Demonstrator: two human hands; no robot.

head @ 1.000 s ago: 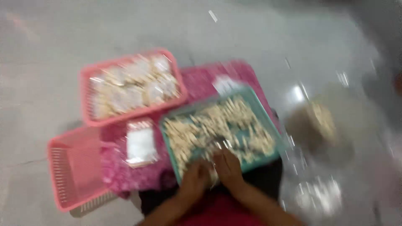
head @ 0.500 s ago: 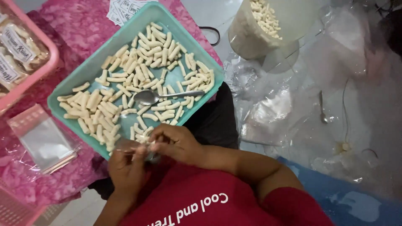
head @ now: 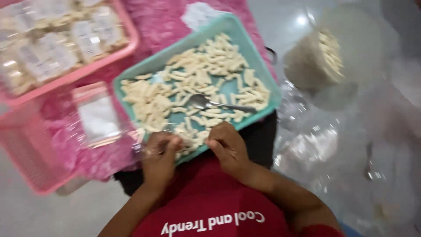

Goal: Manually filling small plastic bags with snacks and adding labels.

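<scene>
Pink baskets: one at the lower left of the frame (head: 30, 162), seemingly empty; another at the upper left (head: 66, 44), packed with small filled clear packets.
Clear bag: a flat empty plastic bag (head: 98, 116) lies on the pink cloth (head: 153, 22), left of centre.
Left hand: (head: 160, 153) at the near edge of the tray, fingers curled — it seems to pinch something small, perhaps a thin clear bag, though blur hides what exactly.
Teal tray: (head: 256, 72) in the middle of the frame, tilted, spread with pale finger-shaped snack sticks (head: 197, 74).
Snack sticks, look: short, cream-coloured, dry and loose, lying one layer deep — light pieces that likely scatter easily.
Spoon: a metal spoon (head: 210, 104) rests among the sticks, untouched.
Right hand: (head: 228, 147) closed in a pinch at the tray's near edge, fingertips touching the sticks just beside the left hand.
Step in hand: by my reading, picking up sticks with both hands close together at the tray's edge.
Next move calls for: a gentle, steady pinch and a bag mouth held open.
Right side: a clear tub (head: 315, 61) holding more sticks, on crumpled plastic sheeting (head: 333, 149).
</scene>
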